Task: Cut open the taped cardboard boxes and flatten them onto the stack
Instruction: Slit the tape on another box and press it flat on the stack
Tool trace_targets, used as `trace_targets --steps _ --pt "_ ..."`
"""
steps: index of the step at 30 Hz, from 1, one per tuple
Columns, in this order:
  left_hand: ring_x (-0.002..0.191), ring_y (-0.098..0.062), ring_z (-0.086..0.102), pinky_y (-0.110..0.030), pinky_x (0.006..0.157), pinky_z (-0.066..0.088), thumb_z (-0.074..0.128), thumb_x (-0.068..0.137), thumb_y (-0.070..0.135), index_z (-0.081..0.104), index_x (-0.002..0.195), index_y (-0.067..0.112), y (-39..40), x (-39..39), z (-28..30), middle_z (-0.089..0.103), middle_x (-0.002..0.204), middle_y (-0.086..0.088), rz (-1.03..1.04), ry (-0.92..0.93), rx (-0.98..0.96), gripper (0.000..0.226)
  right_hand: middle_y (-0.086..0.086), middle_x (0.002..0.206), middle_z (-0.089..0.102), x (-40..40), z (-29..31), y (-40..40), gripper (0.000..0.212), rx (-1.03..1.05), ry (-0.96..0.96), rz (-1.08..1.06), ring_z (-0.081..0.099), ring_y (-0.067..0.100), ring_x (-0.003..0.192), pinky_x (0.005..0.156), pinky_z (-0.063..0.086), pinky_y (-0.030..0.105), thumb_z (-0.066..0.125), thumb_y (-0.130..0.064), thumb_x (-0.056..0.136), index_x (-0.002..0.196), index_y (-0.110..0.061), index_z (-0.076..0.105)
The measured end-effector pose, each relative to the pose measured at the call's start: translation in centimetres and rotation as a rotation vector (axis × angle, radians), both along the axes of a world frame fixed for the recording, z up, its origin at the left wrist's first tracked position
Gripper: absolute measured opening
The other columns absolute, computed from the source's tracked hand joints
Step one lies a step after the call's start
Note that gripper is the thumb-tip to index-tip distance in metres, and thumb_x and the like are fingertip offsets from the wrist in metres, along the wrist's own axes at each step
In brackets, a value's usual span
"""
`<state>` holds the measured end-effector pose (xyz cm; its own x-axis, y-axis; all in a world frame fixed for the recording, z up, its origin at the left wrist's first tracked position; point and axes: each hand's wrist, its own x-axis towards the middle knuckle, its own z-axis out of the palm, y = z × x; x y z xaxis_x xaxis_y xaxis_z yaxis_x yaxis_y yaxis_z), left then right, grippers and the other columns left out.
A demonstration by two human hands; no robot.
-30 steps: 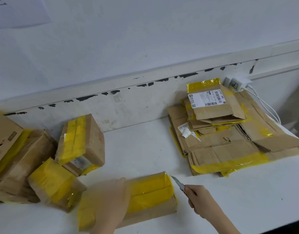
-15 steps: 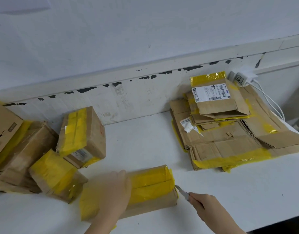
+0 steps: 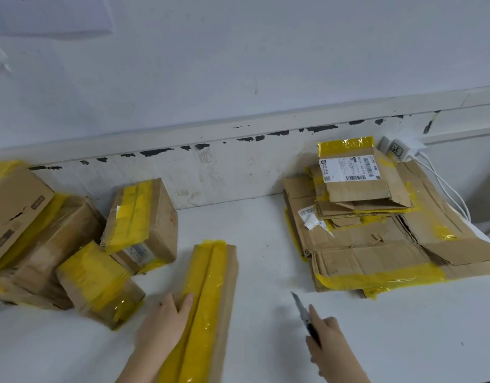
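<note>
While my left hand (image 3: 166, 324) lies flat with straight fingers against the left side of the long taped box (image 3: 207, 308), I see that box lying lengthwise away from me on the white table (image 3: 404, 341), its top covered by two strips of yellow tape. My right hand (image 3: 331, 345) is curled round the utility knife (image 3: 303, 312), blade pointing up and away, well apart from the box and over bare tabletop. To the left sits a cluster of sealed boxes (image 3: 58, 244), the nearest one just beside my left hand; one tilted box (image 3: 144, 222) leans behind them, close to the far end of the long box. On the right the stack of flattened cardboard (image 3: 376, 244) rests against the scuffed wall trim (image 3: 224, 172), a shipping label (image 3: 348, 168) showing on its top piece. A white charger (image 3: 398, 150) with cables (image 3: 445, 189) sits behind the stack. Nothing lies between the knife and the long box.
</note>
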<state>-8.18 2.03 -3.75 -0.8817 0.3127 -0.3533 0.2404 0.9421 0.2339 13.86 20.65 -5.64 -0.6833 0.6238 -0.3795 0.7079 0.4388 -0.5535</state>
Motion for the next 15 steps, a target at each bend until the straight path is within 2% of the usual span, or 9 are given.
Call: trace_targets --steps 2,4,6,8,10,11,12,13,15 --pt "0.119 -0.025 0.050 -0.037 0.097 0.044 0.026 0.094 0.056 0.027 0.142 0.014 -0.3 0.3 0.0 0.048 0.136 -0.005 0.042 -0.050 0.098 0.063 0.003 0.098 0.033 -2.7 -0.9 -0.8 0.070 0.163 -0.057 0.051 0.035 0.005 0.058 0.063 0.038 0.022 0.053 -0.018 0.094 0.149 -0.009 0.011" --pt "0.127 -0.025 0.044 -0.037 0.099 0.041 0.033 0.096 0.050 0.009 0.149 0.015 -0.2 1.6 0.2 0.036 0.146 -0.005 0.057 -0.040 0.225 0.067 0.007 0.069 0.051 -5.0 -2.1 -1.2 0.082 0.327 -0.078 0.151 0.043 0.012 0.045 0.045 0.034 0.029 0.091 -0.018 0.051 0.121 0.006 0.057" --pt "0.132 -0.023 0.038 -0.035 0.099 0.040 0.033 0.096 0.047 -0.003 0.150 0.020 0.1 2.7 0.4 0.026 0.152 -0.003 0.038 0.023 0.278 0.070 0.010 0.047 0.050 -6.5 -3.5 -1.3 0.084 0.418 -0.026 0.143 0.047 0.024 0.035 0.030 0.034 0.027 0.094 -0.009 0.010 0.090 0.003 0.073" --pt "0.133 -0.022 0.036 -0.033 0.098 0.041 0.027 0.098 0.047 -0.009 0.149 0.021 0.3 3.3 0.5 0.022 0.153 -0.003 0.034 0.059 0.234 0.068 0.012 0.048 0.051 -7.5 -5.0 -1.0 0.084 0.468 -0.021 0.106 0.048 0.025 0.036 0.028 0.036 0.028 0.090 0.000 0.004 0.087 0.004 0.073" --pt "0.130 -0.021 0.041 -0.031 0.093 0.044 0.021 0.099 0.046 -0.011 0.149 0.020 0.5 3.6 0.7 0.024 0.153 -0.002 0.038 0.077 0.172 0.065 0.015 0.061 0.057 -7.8 -3.8 -1.6 0.084 0.405 -0.154 0.135 0.054 0.027 0.044 0.032 0.042 0.030 0.092 0.001 0.019 0.099 0.009 0.068" --pt "0.126 -0.020 0.046 -0.029 0.088 0.046 0.019 0.099 0.046 -0.012 0.149 0.019 0.6 3.8 0.7 0.025 0.153 -0.001 0.025 0.088 0.148 0.065 0.017 0.082 0.062 -7.8 -2.6 -1.6 0.081 0.404 -0.257 0.199 0.061 0.029 0.062 0.045 0.050 0.031 0.089 -0.003 0.046 0.118 0.012 0.057" --pt "0.122 -0.019 0.050 -0.028 0.083 0.047 0.018 0.099 0.046 -0.014 0.148 0.019 0.6 3.9 0.7 0.028 0.152 -0.001 0.017 0.096 0.127 0.065 0.015 0.108 0.059 -8.1 -2.3 -1.5 0.073 0.423 -0.265 0.209 0.062 0.029 0.087 0.065 0.053 0.031 0.072 -0.006 0.077 0.137 0.009 0.035" --pt "0.117 -0.018 0.054 -0.027 0.079 0.048 0.018 0.099 0.046 -0.016 0.148 0.019 0.6 4.0 0.6 0.030 0.151 0.000 0.012 0.102 0.107 0.065 0.010 0.127 0.049 -8.3 -2.5 -1.3 0.064 0.487 -0.230 0.215 0.055 0.025 0.107 0.080 0.050 0.027 0.049 -0.007 0.093 0.146 0.004 0.015" --pt "0.112 -0.016 0.058 -0.025 0.075 0.050 0.018 0.099 0.047 -0.018 0.147 0.019 0.4 4.0 0.4 0.033 0.150 0.000 0.014 0.103 0.087 0.066 0.004 0.134 0.042 -8.5 -2.8 -1.0 0.056 0.527 -0.163 0.236 0.048 0.019 0.117 0.086 0.046 0.023 0.031 -0.007 0.099 0.148 -0.002 0.003"
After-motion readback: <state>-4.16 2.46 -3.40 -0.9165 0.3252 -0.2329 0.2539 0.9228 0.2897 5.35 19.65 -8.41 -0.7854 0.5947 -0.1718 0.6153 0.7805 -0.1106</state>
